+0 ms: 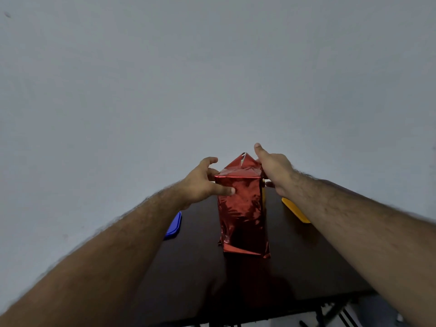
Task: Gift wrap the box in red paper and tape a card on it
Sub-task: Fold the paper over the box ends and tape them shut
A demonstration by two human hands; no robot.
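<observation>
Standing on end near the middle of the dark table (306, 274), the box in red foil paper (243, 208) was being closed at its top. Left to right: a blue lid-like item (174, 226) lay flat at the table's left edge. The left hand (203, 182) steadied the box's upper left corner, thumb pressed on the near face, fingers curled loosely behind, not clenched. The top flap (244, 161) stood up as a point, not yet folded down. The right hand (273, 168) lay against the upper right corner, thumb lifted clear; its fingers were hidden behind the paper, so whether they pinched the flap could not be told. A yellow flat item (295, 210) lay right of the box.

Judgement: to do this step well, keep the left thumb firm so the tall box does not tip, crease the side folds sharply along the box edge, then press the point flat (foil springs back, so hold until taped). No card or tape visible.
</observation>
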